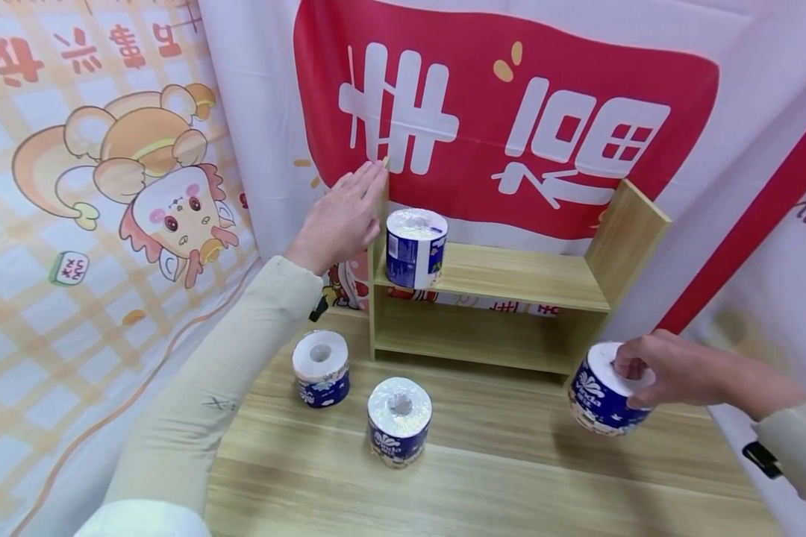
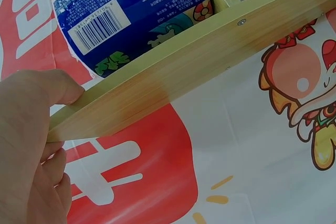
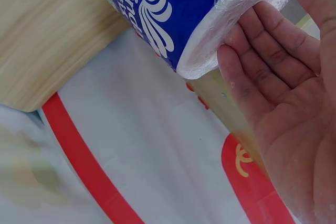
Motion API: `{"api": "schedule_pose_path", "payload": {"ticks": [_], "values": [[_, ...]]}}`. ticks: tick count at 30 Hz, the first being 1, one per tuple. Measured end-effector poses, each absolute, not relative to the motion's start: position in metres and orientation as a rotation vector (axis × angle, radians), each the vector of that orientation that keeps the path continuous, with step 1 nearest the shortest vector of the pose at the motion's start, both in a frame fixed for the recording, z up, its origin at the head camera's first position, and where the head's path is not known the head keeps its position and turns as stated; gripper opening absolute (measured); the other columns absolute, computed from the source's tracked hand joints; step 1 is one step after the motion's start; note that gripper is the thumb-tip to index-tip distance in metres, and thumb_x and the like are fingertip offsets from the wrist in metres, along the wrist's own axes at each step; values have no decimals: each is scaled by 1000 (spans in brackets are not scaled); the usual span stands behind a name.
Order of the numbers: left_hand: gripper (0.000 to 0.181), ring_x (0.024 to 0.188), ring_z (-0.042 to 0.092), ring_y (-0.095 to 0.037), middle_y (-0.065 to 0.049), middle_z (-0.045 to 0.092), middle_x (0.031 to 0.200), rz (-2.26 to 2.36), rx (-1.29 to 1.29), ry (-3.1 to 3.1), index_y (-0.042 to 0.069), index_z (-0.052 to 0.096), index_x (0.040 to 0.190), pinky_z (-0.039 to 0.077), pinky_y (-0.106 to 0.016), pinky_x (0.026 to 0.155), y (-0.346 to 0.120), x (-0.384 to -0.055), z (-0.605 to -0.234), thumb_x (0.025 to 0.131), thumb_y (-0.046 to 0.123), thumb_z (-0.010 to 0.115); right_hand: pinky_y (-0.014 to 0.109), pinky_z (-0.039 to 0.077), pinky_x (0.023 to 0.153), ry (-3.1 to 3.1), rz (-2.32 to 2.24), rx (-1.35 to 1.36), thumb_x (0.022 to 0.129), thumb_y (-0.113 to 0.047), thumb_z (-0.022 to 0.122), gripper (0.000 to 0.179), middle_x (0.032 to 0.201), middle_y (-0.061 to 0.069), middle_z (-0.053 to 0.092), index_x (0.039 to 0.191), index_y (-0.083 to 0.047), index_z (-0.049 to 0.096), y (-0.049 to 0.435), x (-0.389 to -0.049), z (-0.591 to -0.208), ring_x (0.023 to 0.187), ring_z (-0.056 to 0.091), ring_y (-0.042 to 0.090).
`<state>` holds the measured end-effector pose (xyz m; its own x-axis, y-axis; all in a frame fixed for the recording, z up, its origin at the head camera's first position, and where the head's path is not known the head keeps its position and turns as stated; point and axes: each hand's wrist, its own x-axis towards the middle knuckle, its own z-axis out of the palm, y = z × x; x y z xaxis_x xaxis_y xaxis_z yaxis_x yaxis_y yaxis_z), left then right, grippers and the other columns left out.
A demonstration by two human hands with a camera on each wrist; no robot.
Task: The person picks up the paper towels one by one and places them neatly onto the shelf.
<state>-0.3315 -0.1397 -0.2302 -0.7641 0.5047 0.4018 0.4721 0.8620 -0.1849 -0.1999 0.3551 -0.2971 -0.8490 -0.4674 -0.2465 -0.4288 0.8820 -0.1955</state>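
My left hand [image 1: 344, 216] holds the upper edge of the left side panel of a small wooden shelf [image 1: 524, 276]. In the left wrist view the thumb lies on one face of that panel and the fingers on the other. Just beside it, a blue and white toilet roll [image 1: 416, 250] stands upright on the shelf's upper board. Over at the right, my right hand [image 1: 678, 373] grips another toilet roll [image 1: 601, 399] by its top, fingers at the core hole. This roll is slightly tilted near the shelf's right end; whether it touches the table cannot be told.
Two more wrapped rolls stand on the wooden table [image 1: 497, 477]: one roll [image 1: 321, 369] near the shelf's left foot, the other roll [image 1: 399, 421] in front of it. Printed cloth [image 1: 262, 149] hangs behind and at the sides. An orange cord [image 1: 141, 403] runs along the left.
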Motion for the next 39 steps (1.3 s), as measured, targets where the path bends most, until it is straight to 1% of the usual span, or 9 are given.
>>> {"api": "schedule_pose_path", "payload": {"ticks": [5,10,21,27,33,39], "values": [[84,167,14,-32,-14,15,179,95,-721,-2591,3,14,169,19,-46,136,-139,-332,-231,104,26,61,34,66,75,2771,-149,-665,75,-37,95,42,102,-8,71,104,-20,70,348,-199,-289,95,63,11],[83,167,14,-33,-14,15,179,82,-718,-2589,3,13,169,19,-46,136,-139,-332,-231,104,25,61,31,66,74,2785,-139,-684,75,-39,95,44,102,-9,71,106,-20,70,341,-199,-281,96,63,10],[81,167,15,-33,-14,16,178,84,-720,-2584,3,17,169,20,-46,135,-139,-330,-230,105,26,60,32,67,72,2803,-132,-692,74,-38,96,45,107,-6,72,107,-20,71,331,-200,-263,100,64,13],[81,167,15,-33,-14,16,179,78,-720,-2590,3,16,169,20,-46,135,-138,-330,-230,105,26,60,33,67,74,2826,-129,-698,74,-39,96,46,109,-5,73,109,-20,72,329,-202,-250,101,65,14],[82,167,14,-33,-13,14,179,65,-719,-2601,4,15,169,19,-46,136,-138,-331,-230,105,26,60,35,68,74,2850,-145,-672,72,-38,97,51,113,-2,73,113,-19,72,328,-204,-240,104,66,17],[82,167,14,-33,-14,15,179,69,-721,-2597,3,15,169,19,-46,136,-138,-331,-230,105,26,60,38,68,76,2872,-132,-665,72,-36,97,51,114,-2,73,113,-19,73,326,-207,-231,105,67,17]]}}
